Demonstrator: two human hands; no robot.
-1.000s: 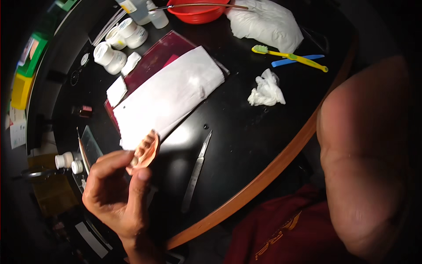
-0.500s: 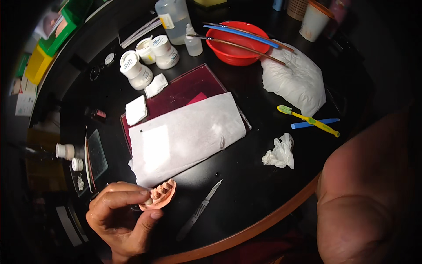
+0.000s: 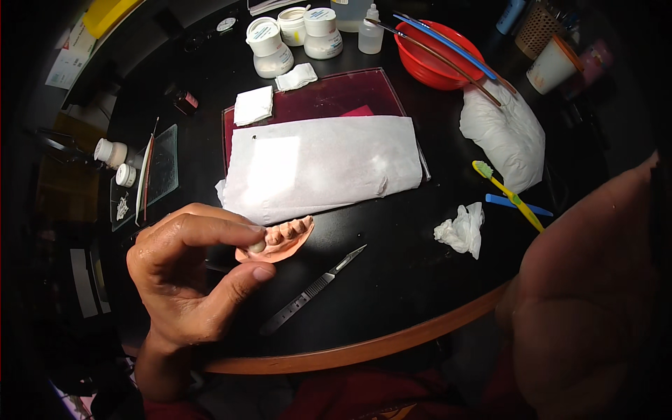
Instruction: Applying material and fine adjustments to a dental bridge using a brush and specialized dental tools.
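My left hand (image 3: 203, 269) pinches the left end of a pinkish dental cast (image 3: 288, 248) between thumb and fingers. Along the cast runs a row of brownish teeth, with one whitish tooth (image 3: 257, 246) beside my fingertip. The cast is held over the black table, close to the near edge of a folded white paper sheet (image 3: 336, 161). To its lower right lies a scalpel (image 3: 313, 288), blade pointing away from me. My right hand (image 3: 588, 301) looms large and dark at the right, very near the camera; its fingers cannot be made out.
Under the paper sits a dark red slab (image 3: 308, 98). Jars (image 3: 271, 56), a dropper bottle (image 3: 370, 36) and a red bowl (image 3: 427, 66) with brushes across it stand behind. Tissue (image 3: 460, 231), a yellow toothbrush (image 3: 507, 192) and a glass plate (image 3: 162, 164) lie around.
The view has shifted, so the table's things appear higher and mostly farther right. My left hand still pinches the cast, and my right hand remains at the right edge.
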